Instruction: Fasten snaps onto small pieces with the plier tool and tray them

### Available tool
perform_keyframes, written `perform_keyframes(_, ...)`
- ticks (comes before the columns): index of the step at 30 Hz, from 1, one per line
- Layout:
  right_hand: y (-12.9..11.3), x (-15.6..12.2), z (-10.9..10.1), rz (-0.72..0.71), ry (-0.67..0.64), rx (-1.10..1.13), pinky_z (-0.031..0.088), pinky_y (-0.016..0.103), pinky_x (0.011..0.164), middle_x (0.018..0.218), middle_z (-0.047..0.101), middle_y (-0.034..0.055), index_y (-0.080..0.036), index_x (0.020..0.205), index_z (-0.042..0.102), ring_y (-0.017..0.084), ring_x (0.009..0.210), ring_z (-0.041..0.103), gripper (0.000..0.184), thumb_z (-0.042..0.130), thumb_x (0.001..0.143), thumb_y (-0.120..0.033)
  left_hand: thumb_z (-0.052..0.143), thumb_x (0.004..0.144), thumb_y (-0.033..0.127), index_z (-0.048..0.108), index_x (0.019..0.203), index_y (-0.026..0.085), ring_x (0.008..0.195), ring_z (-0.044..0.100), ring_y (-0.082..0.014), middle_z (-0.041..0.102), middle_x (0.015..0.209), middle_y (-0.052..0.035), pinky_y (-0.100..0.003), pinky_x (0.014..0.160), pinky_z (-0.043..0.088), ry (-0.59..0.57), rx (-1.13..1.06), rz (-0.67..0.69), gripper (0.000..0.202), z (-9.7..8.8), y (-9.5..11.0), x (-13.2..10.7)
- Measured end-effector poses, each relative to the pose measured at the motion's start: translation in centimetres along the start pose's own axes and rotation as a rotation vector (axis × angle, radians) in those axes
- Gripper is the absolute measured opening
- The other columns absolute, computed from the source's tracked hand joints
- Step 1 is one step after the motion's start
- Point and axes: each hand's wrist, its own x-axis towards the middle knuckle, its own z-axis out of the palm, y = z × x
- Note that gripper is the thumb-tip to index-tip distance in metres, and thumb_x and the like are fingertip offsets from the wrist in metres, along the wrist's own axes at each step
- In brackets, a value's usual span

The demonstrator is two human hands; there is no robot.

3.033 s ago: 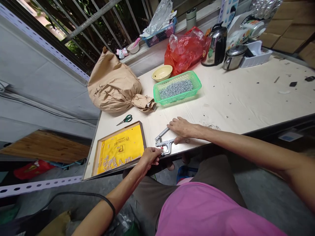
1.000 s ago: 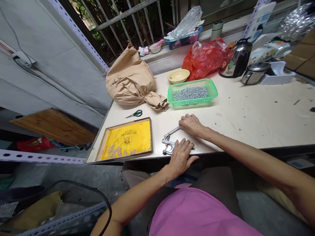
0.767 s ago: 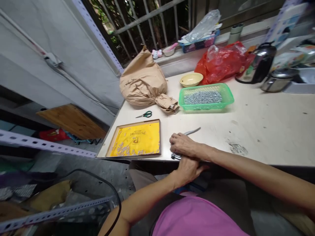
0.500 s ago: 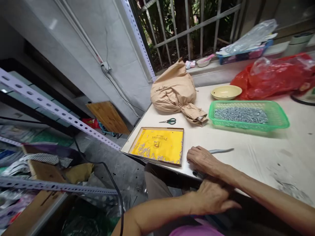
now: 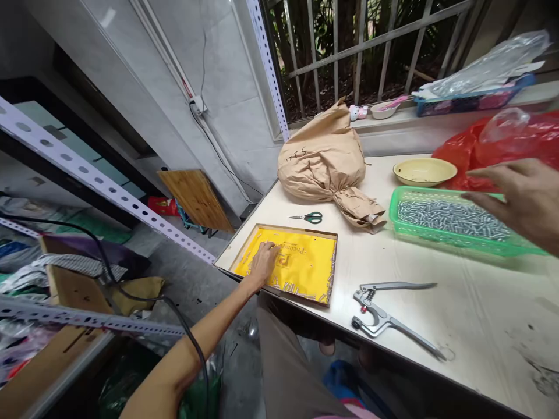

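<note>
My left hand (image 5: 264, 262) reaches into a shallow cardboard tray (image 5: 333, 270) lined with a yellow sheet (image 5: 305, 259). Its fingers are bunched downward; their tips and anything between them are hidden. Small metal pieces (image 5: 288, 287) lie along the tray's near edge. My right hand (image 5: 524, 195) hovers over the right part of a green plastic basket (image 5: 441, 237), thumb and fingers apart, holding nothing visible. Inside the basket is a heap of small silvery metal pieces (image 5: 449, 218). Metal hand-press pliers (image 5: 382, 317) rest on the table near its front edge, handles spread, touched by neither hand.
Green-handled scissors (image 5: 312, 217) lie behind the tray. A brown paper sack (image 5: 323, 163), a cream oval bowl (image 5: 423, 171) and a red plastic bag (image 5: 463, 145) stand along the back. A perforated metal post (image 5: 268, 70) rises at the table's far corner.
Both hands have left the pliers, which now lie on the table. My left hand has moved left into the tray; my right hand has risen to the green basket. The view has shifted slightly.
</note>
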Motion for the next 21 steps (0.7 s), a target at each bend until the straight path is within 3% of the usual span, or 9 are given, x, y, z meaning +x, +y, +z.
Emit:
perform_keyframes(2,-2.2,-1.6,0.9,0.075,-0.036,-0.27,0.042,0.047,0.068,0.108,0.056,0.0136,-0.03,0.118,0.055,0.033,0.087,0.055,0.047,0.036,0.087,-0.058,0.045,0.091,0.021,0.065,0.105,0.024,0.106,0.049,-0.0195,0.06,0.113,-0.0067,-0.031,0.086,0.046,-0.056,0.003,0.073,0.025,0.1,-0.8,0.6)
perform_keyframes(3,-3.5,-2.6,1.4,0.078,-0.096,-0.298,0.044,0.047,0.071,0.108,0.057,0.0149,-0.026,0.115,0.057,0.033,0.089,0.056,0.045,0.032,0.09,-0.054,0.045,0.091,0.021,0.065,0.106,0.025,0.106,0.049,-0.0197,0.061,0.113,-0.0062,-0.031,0.087,0.045,-0.071,-0.004,0.117,0.026,0.1,-1.0,0.8)
perform_keyframes(7,-8.0,-7.6,4.2,0.11,-0.27,-0.128,0.049,0.036,0.076,0.106,0.06,0.01,-0.023,0.104,0.06,0.023,0.091,0.06,0.027,0.038,0.094,-0.035,0.042,0.09,0.02,0.063,0.109,0.027,0.107,0.049,-0.0221,0.062,0.111,-0.0068,-0.033,0.087,0.045,-0.071,-0.018,0.238,0.029,0.3,-2.2,1.5)
perform_keyframes(12,-10.4,-12.9,5.8,0.244,-0.499,-0.084,0.047,0.03,0.076,0.095,0.061,0.0071,-0.02,0.095,0.062,0.017,0.085,0.058,0.025,0.039,0.094,-0.027,0.04,0.087,0.018,0.064,0.095,0.02,0.094,0.051,-0.0228,0.06,0.098,-0.0093,-0.034,0.082,0.043,-0.147,0.035,0.405,0.026,0.5,-3.5,3.3)
perform_keyframes(17,-12.3,-15.6,6.0,0.312,-0.543,-0.083,0.042,0.026,0.074,0.088,0.059,0.006,-0.018,0.085,0.063,0.015,0.082,0.056,0.028,0.038,0.096,-0.025,0.039,0.084,0.015,0.06,0.083,0.018,0.088,0.051,-0.0234,0.059,0.09,-0.0097,-0.034,0.077,0.042,-0.219,0.124,0.433,0.022,0.1,-2.5,4.0)
perform_keyframes(21,-12.8,-16.6,6.5,0.284,-0.542,-0.11,0.039,0.027,0.075,0.088,0.059,0.006,-0.017,0.086,0.063,0.015,0.083,0.053,0.03,0.036,0.097,-0.024,0.041,0.079,0.014,0.059,0.074,0.017,0.084,0.054,-0.0235,0.06,0.083,-0.0097,-0.033,0.074,0.042,-0.258,0.142,0.359,0.019,-1.3,0.2,4.1)
